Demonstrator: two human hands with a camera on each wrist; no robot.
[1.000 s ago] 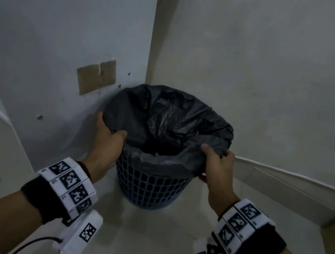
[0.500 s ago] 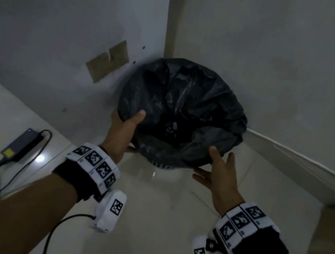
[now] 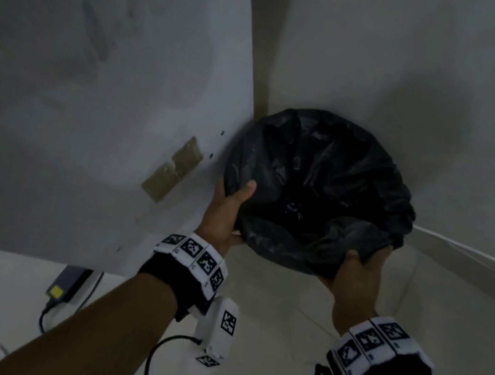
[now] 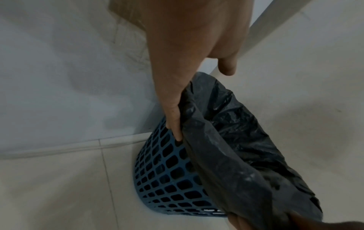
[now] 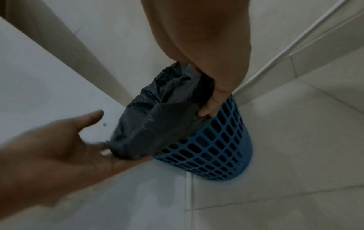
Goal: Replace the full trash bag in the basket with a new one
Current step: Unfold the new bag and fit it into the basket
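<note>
A black trash bag [image 3: 323, 181] lines a blue lattice basket [image 4: 167, 179] that stands on the floor in a wall corner. The bag's edge is folded over the rim. My left hand [image 3: 234, 215] is at the left rim. Its fingers [image 4: 175, 124] lie straight along the basket under the folded edge, and the thumb stands clear of the bag. My right hand [image 3: 353, 272] is at the near right rim, fingers [image 5: 208, 109] curled round the bag's [image 5: 157, 124] folded edge above the basket [image 5: 216, 147]. From above, the bag hides the basket.
Two walls meet right behind the basket, with a baseboard [image 3: 474, 260] on the right. A brown taped patch [image 3: 173, 171] is on the left wall. A power adapter [image 3: 67, 284] with its cable lies on the tiled floor at the near left.
My head has come over the basket, looking down into the bag. The right hand, open beside the rim half a second ago, now grips the bag's edge. The left hand stays at the left rim.
</note>
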